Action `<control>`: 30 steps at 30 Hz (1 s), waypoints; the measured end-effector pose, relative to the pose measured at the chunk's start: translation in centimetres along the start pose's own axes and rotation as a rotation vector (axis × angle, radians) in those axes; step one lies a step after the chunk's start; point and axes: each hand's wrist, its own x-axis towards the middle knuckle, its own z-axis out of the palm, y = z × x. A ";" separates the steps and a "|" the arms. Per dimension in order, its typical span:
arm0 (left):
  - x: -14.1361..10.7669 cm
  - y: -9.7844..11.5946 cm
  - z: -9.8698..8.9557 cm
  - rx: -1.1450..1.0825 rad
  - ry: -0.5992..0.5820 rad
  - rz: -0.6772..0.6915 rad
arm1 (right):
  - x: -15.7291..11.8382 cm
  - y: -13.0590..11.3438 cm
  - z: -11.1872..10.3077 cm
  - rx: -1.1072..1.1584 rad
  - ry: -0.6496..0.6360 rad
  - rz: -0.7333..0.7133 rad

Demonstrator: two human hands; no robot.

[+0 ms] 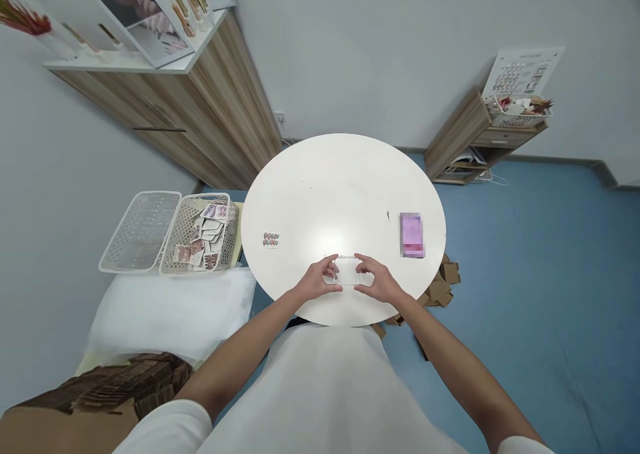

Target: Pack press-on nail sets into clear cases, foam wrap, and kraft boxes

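Note:
Between my two hands, near the front edge of the round white table [340, 174], is a small clear rectangular plastic box [348, 271]. My left hand [319, 279] grips its left side, with the thumb at the lower edge and the fingers at the upper. My right hand [378, 281] closes on the right side in the same way. To the left lies a small card of colourful press-on nails [271, 240]. A purple and pink rectangular item [412, 233], blurred out, rests at the right.
Left of the table stand a white basket [233, 224] of nail cards and another white basket [115, 244]. Brown cardboard pieces [120, 387] fill a carton at lower left; more cardboard [440, 289] is below the table's right edge. A wooden cabinet [235, 87] stands behind.

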 end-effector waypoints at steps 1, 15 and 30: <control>0.0 -0.1 0.0 0.013 -0.005 0.004 | 0.0 0.0 -0.1 0.024 0.001 0.013; -1.1 -2.1 1.2 -0.166 0.002 -0.083 | 3.5 1.0 1.1 0.320 0.194 0.390; 0.1 -6.5 2.5 0.076 0.109 -0.155 | 4.4 4.9 6.0 0.300 0.408 0.578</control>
